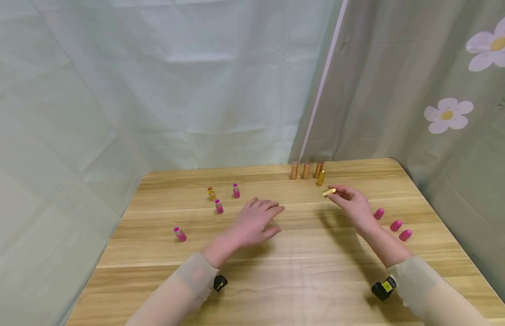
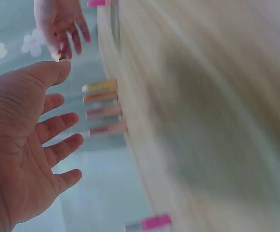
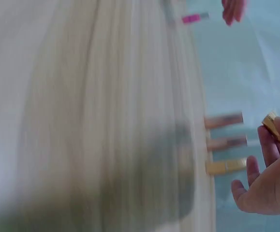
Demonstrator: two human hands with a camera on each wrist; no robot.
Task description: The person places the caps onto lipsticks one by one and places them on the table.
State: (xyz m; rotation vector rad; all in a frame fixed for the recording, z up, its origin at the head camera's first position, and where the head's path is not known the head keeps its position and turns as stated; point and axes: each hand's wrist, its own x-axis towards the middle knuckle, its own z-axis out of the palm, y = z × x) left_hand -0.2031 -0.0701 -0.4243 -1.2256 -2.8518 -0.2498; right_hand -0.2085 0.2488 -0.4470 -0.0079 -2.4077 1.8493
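Observation:
My right hand [image 1: 352,206] pinches a short gold lipstick tube [image 1: 329,192] between thumb and fingers above the right part of the table. The fingers hide one end of it in the right wrist view. Just behind it stands a bullet-shaped gold lipstick [image 1: 321,178], in front of three copper lipsticks [image 1: 306,171]. Over the middle of the table my left hand [image 1: 255,222] hovers palm down, fingers spread and holding nothing. Nearest to it are two uncapped magenta lipsticks [image 1: 218,207]; an uncapped gold lipstick base [image 1: 211,194] stands close by them.
Another uncapped magenta lipstick [image 1: 180,234] stands at the left. Three magenta lipstick caps [image 1: 396,225] are on the right side, beside my right forearm. The wooden table [image 1: 285,280] ends at a hanging curtain [image 1: 219,90] behind and on both sides.

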